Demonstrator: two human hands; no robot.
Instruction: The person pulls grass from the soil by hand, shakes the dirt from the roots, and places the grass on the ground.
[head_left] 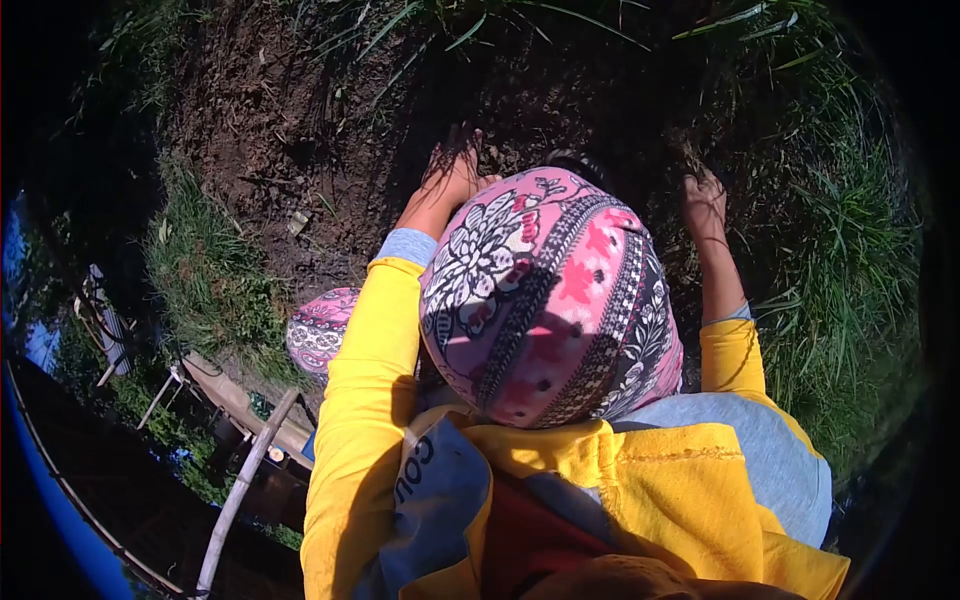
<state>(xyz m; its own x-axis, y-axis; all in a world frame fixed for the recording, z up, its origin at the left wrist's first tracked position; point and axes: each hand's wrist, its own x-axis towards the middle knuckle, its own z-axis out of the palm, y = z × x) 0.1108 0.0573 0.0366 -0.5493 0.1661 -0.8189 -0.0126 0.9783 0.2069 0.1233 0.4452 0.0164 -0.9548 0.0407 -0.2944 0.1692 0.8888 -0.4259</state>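
Observation:
My left hand (455, 172) is low over the dark soil (400, 140), its fingers stretched forward and apart. Its fingertips lie in shadow, so whether they press into the earth is hard to tell. Further right, my right hand (704, 196) is closed, with a brown stringy tuft of dry grass (688, 150) showing just past its fingers. Between the two arms, my knee under pink patterned cloth (550, 300) hides part of the ground. Both arms wear yellow sleeves with grey cuffs.
Green grass (840, 240) borders the soil on the right, and another grassy patch (215, 260) is on the left. Long blades hang over the top edge. More pink patterned cloth (322, 325) shows beside my left arm. A wooden pole (245, 490) stands at the lower left.

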